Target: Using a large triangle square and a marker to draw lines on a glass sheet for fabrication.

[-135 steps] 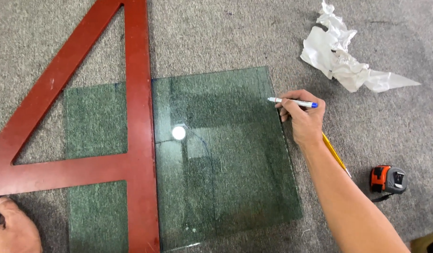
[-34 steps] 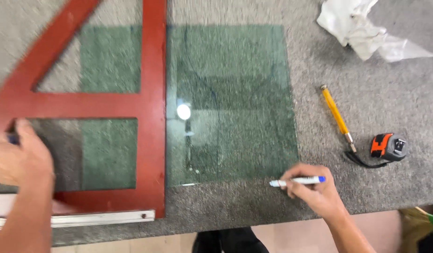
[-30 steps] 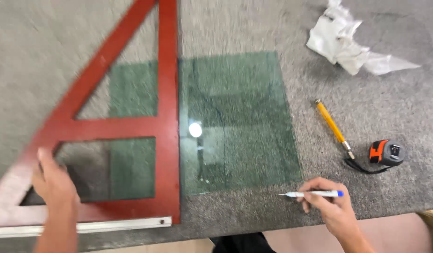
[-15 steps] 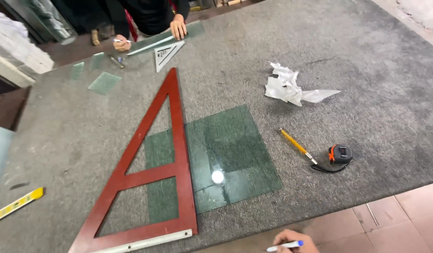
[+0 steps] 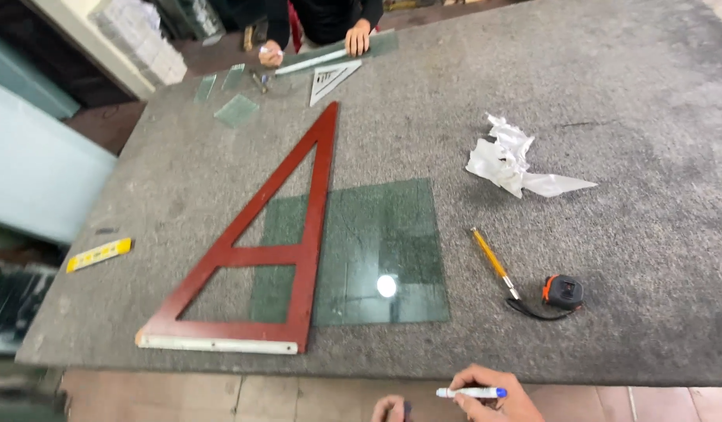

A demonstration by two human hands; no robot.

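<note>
A green glass pane (image 5: 380,250) lies flat on the grey felt table (image 5: 627,125). A big red triangular square (image 5: 255,254) rests across the pane's left part. My right hand (image 5: 490,395) is at the bottom edge of the view, off the table's near edge, holding a white marker with a blue cap (image 5: 470,392). Only the knuckles of my left hand (image 5: 390,409) show beside it, with something small and dark against them; its grip is hidden.
A yellow-handled glass cutter (image 5: 492,262) and an orange tape measure (image 5: 562,291) lie right of the pane. Crumpled white paper (image 5: 511,160) sits behind them. A yellow level (image 5: 99,255) lies far left. Another person's hands (image 5: 359,35) work with glass pieces (image 5: 236,109) and a small square at the far edge.
I have stepped back from the table, so the whole tabletop shows. My left hand has come off the red square and my right hand has left the pane's edge with the marker.
</note>
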